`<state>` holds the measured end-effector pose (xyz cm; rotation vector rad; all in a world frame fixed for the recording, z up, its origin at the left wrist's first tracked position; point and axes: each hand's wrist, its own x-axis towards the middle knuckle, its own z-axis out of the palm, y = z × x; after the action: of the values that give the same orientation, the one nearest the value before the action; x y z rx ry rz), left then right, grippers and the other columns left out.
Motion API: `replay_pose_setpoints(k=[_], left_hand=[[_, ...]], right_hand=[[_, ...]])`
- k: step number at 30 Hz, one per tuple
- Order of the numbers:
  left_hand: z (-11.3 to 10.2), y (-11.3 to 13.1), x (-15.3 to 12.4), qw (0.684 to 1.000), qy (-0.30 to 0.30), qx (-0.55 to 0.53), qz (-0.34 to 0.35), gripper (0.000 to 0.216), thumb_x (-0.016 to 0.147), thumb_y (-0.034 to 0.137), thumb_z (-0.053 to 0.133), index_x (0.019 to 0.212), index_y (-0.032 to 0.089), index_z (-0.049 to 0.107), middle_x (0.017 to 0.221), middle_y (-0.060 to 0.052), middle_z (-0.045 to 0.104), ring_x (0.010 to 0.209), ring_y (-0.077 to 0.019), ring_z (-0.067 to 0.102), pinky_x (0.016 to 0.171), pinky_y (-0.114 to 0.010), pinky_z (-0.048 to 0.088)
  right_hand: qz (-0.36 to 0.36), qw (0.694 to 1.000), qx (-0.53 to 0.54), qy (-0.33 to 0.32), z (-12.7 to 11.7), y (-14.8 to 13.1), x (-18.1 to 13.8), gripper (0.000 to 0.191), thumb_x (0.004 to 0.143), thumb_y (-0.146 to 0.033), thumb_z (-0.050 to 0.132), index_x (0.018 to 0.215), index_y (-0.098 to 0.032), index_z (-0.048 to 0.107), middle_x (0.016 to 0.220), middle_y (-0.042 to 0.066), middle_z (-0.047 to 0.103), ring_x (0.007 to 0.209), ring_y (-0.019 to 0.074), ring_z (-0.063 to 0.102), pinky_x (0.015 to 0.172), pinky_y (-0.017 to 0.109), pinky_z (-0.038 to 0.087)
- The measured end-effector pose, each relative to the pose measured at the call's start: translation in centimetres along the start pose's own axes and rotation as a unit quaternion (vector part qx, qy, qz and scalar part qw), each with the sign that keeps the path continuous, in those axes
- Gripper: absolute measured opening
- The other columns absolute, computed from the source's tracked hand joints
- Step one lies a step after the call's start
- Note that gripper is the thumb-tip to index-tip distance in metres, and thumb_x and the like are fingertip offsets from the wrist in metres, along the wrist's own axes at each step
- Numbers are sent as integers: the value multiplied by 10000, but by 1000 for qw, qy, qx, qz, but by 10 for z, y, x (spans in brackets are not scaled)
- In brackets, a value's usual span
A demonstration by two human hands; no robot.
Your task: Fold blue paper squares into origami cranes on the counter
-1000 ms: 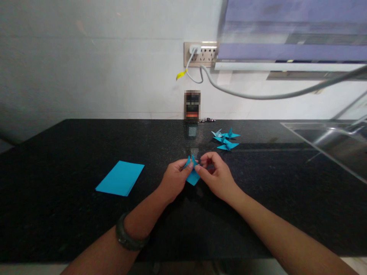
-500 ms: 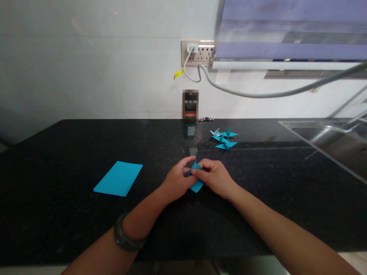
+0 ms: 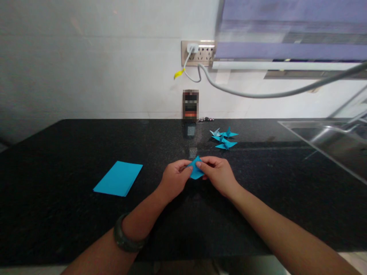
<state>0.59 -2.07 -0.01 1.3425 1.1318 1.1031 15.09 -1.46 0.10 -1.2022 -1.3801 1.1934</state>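
A small folded piece of blue paper (image 3: 195,170) is pinched between both hands just above the black counter (image 3: 71,152). My left hand (image 3: 173,179) grips its left side with thumb and fingers closed. My right hand (image 3: 218,173) holds its right side the same way, fingertips meeting the left hand's over the paper. A dark band sits on my left wrist. A stack of flat blue sheets (image 3: 118,183) lies to the left of my hands. Several finished blue folded figures (image 3: 224,138) sit farther back on the right.
A small dark box (image 3: 190,105) stands against the white wall at the counter's back. Above it a wall socket (image 3: 197,52) has a white plug and a grey cable running right. A steel sink (image 3: 329,139) lies at the right.
Both hands have turned the folded paper, so it now shows as a flatter pointed shape between the fingertips. The hands stayed in about the same place over the counter.
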Motion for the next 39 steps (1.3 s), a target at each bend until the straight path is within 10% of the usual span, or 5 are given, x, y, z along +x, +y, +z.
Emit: replay_pose_setpoints(k=[17, 39], left_hand=[[-1, -4, 2, 949, -75, -279, -124, 336, 782, 420, 537, 927, 143, 660, 840, -73, 649, 771, -159, 579, 725, -300, 436], [2, -4, -3, 954, -136, -254, -85, 303, 692, 295, 673, 938, 119, 682, 839, -83, 681, 764, -172, 618, 785, -340, 461]], right_hand=[[-242, 958, -131, 79, -4, -1, -5, 104, 783, -229, 550, 740, -196, 639, 745, 21, 601, 685, 132, 555, 610, 251, 453], [-185, 972, -118, 79, -1, -1, -4, 121, 764, -271, 565, 765, -180, 643, 714, 23, 588, 638, 127, 526, 584, 251, 441]])
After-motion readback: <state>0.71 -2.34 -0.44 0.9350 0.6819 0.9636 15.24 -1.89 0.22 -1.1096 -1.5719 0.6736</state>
